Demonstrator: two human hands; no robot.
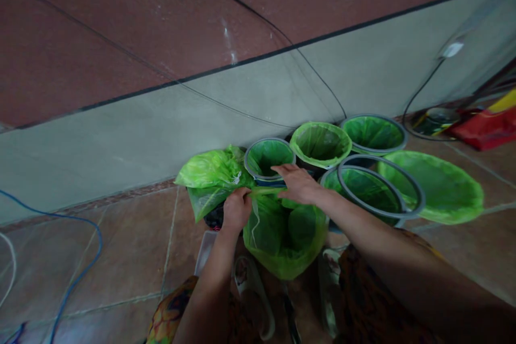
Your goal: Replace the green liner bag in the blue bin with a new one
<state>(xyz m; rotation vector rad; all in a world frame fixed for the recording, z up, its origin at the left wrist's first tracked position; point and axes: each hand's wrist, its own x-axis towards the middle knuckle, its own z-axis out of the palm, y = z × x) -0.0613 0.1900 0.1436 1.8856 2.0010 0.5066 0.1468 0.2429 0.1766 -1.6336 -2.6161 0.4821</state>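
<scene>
A translucent green bin bag (288, 263) hangs open in front of me between my feet, its drawstring dangling inside the left part. My left hand (237, 208) is closed on the left end of the bag's far edge. Above the same edge, farther right, my right hand (299, 184) is open, fingers stretched out toward the left and the thumb close to the bag. Just beyond it stands a bin (270, 177) with a grey rim and a green liner. Left of that bin lies a bunched green bag (205, 169) with a white tie.
Several more green-lined bins stand along the wall, including one (321, 164) with its liner folded over. A loose grey ring (421, 201) rests on a lined bin at right, beside a wide green bag (439, 185). A blue cable (99, 242) crosses the tiled floor at left.
</scene>
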